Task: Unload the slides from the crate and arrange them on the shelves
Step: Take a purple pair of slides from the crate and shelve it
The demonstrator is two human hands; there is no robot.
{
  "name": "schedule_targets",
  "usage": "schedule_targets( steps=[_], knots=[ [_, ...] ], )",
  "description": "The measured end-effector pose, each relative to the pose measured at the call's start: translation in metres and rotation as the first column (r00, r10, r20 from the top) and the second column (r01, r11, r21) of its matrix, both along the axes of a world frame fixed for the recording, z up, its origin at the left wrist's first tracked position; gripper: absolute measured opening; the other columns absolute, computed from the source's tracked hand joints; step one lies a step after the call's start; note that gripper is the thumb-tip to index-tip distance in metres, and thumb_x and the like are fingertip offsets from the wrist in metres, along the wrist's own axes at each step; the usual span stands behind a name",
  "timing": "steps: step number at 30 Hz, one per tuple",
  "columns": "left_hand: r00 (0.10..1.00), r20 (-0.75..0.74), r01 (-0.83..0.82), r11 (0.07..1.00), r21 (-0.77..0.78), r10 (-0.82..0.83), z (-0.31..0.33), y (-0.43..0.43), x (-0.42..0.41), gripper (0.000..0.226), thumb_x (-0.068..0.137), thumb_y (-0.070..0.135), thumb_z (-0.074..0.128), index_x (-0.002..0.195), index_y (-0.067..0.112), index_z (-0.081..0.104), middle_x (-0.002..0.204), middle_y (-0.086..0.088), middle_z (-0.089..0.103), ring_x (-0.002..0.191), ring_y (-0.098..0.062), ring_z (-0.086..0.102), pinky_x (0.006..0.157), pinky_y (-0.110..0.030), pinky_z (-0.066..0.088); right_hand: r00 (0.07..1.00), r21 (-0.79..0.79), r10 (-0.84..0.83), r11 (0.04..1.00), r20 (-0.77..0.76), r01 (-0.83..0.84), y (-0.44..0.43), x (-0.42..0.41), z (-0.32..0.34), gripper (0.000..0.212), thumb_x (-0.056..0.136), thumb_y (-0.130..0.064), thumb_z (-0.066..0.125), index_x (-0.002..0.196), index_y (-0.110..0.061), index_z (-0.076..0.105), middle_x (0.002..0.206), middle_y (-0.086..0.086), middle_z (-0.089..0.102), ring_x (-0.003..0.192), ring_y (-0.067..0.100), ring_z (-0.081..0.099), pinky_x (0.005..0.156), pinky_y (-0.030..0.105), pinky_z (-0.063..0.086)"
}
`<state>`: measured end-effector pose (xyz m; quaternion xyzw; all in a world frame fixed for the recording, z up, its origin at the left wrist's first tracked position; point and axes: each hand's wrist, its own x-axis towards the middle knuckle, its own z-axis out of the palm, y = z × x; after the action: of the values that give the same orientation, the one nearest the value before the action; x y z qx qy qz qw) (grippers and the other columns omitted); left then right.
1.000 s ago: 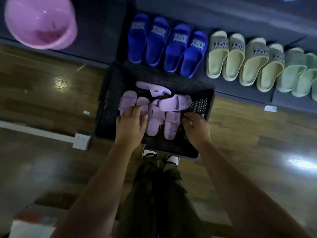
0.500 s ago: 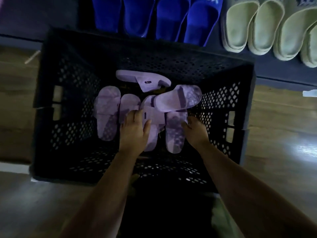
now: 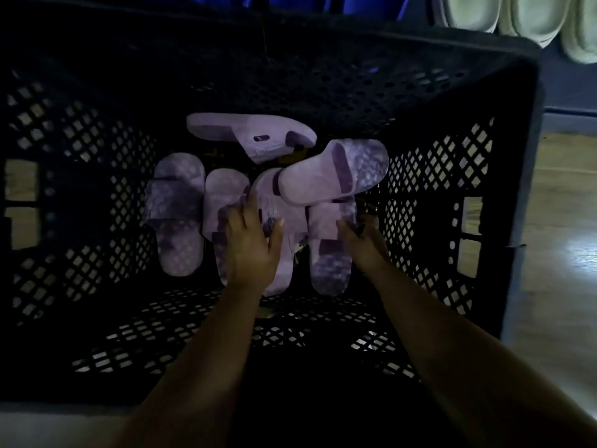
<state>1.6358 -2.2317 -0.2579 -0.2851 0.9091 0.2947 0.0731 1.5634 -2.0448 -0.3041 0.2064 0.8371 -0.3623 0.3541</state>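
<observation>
I have leaned in much closer than a second ago: the black crate (image 3: pixel 520 130) now fills nearly my whole view, where before I could see the floor all around it and the full row of shoes on the shelf beyond. Both my arms have gone down inside it. My left hand (image 3: pixel 250 245) lies flat, fingers spread, over the two middle purple slides (image 3: pixel 226 202), touching them but not yet closed into a grip. My right hand (image 3: pixel 365 239) has moved from the crate's rim down to the side of the rightmost upright slide (image 3: pixel 329 253); its fingers curl at that edge, but in this dim light I cannot tell whether they have actually closed on it. All the slides are in the crate bottom: four lying side by side, one tipped slide (image 3: pixel 336 171) resting across the tops of two of them, and another lying crosswise (image 3: pixel 248 134) behind. On the shelf only the tips of the blue slides (image 3: pixel 365 6) and pale green slides (image 3: pixel 517 17) show at the top edge. So nothing purple is unloaded yet; I judge I am at the start of picking up a pair.
</observation>
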Motion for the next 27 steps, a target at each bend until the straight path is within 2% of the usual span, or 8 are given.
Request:
schedule_targets(
  steps=[4,7,10,13,16,20,23,27],
  knots=[
    [1.000,-0.014,-0.013,1.000,0.017,0.013,-0.002,0.000,0.001,0.065,0.093,0.047,0.040,0.138,0.000,0.042,0.126,-0.028,0.047,0.117,-0.042,0.047,0.096,-0.044,0.041,0.999,-0.048,-0.050,0.998,0.013,0.051,0.002,0.002,0.000,0.085,0.061,-0.073,0.062,0.120,-0.013,0.053,0.107,0.004,0.064,0.093,0.021,0.066,0.083,0.042,0.056],
    [0.999,0.001,-0.036,0.999,-0.012,0.036,-0.002,0.001,0.001,0.066,0.093,0.048,0.042,0.135,-0.003,0.044,0.117,-0.028,0.051,0.107,-0.042,0.052,0.090,-0.045,0.043,0.995,-0.083,-0.091,0.992,0.032,0.093,-0.001,0.003,0.006,0.092,0.058,-0.074,0.067,0.128,-0.019,0.048,0.122,0.006,0.059,0.105,0.023,0.062,0.088,0.042,0.054],
    [0.998,0.022,-0.063,0.998,-0.028,0.063,-0.005,0.003,-0.002,0.072,0.090,0.052,0.044,0.134,-0.005,0.045,0.111,-0.030,0.053,0.100,-0.044,0.054,0.085,-0.046,0.046,0.996,-0.058,-0.091,0.994,0.019,0.092,0.000,0.005,0.007,0.083,0.061,-0.071,0.063,0.122,-0.017,0.049,0.117,0.009,0.060,0.102,0.027,0.062,0.087,0.045,0.053],
    [0.996,0.044,-0.076,0.997,-0.028,0.077,-0.007,0.004,-0.002,0.078,0.087,0.058,0.044,0.134,-0.004,0.045,0.112,-0.031,0.052,0.097,-0.045,0.055,0.084,-0.045,0.047,0.995,-0.026,-0.101,0.995,0.002,0.101,-0.005,0.003,0.028,0.061,0.079,-0.052,0.063,0.124,-0.012,0.051,0.116,0.009,0.061,0.103,0.025,0.059,0.088,0.035,0.049],
    [0.992,0.074,-0.100,0.995,0.024,0.098,-0.004,0.006,-0.003,0.076,0.087,0.053,0.055,0.138,-0.002,0.043,0.118,-0.032,0.049,0.102,-0.046,0.053,0.088,-0.044,0.044,0.989,-0.043,-0.147,0.988,0.003,0.147,-0.002,0.005,0.028,0.045,0.088,-0.042,0.061,0.122,-0.013,0.054,0.113,0.008,0.063,0.103,0.026,0.059,0.090,0.037,0.048],
    [0.990,0.089,-0.118,0.989,0.092,0.109,-0.002,-0.003,-0.004,0.074,0.088,0.055,0.044,0.141,0.003,0.040,0.125,-0.029,0.051,0.114,-0.043,0.049,0.098,-0.050,0.041,0.982,-0.090,-0.189,0.978,0.009,0.189,-0.006,0.009,0.037,0.045,0.086,-0.046,0.062,0.117,-0.014,0.059,0.111,0.008,0.064,0.102,0.027,0.061,0.086,0.034,0.049],
    [0.985,0.093,-0.157,0.983,0.097,0.148,0.007,-0.010,0.005,0.077,0.086,0.059,0.033,0.137,0.003,0.044,0.126,-0.025,0.054,0.115,-0.041,0.050,0.097,-0.052,0.041,0.978,-0.120,-0.209,0.971,0.013,0.209,-0.008,0.013,0.056,0.060,0.082,-0.050,0.062,0.130,-0.014,0.056,0.125,0.007,0.061,0.113,0.026,0.057,0.100,0.038,0.046],
    [0.969,0.111,-0.234,0.964,0.128,0.221,0.048,-0.016,0.009,0.058,0.096,0.040,0.045,0.142,0.004,0.039,0.131,-0.027,0.049,0.118,-0.042,0.047,0.103,-0.046,0.038,0.969,-0.125,-0.244,0.963,-0.037,0.238,-0.007,0.018,0.093,0.059,0.080,-0.052,0.063,0.128,-0.018,0.058,0.115,0.000,0.064,0.106,0.021,0.060,0.091,0.030,0.048]
  ],
)
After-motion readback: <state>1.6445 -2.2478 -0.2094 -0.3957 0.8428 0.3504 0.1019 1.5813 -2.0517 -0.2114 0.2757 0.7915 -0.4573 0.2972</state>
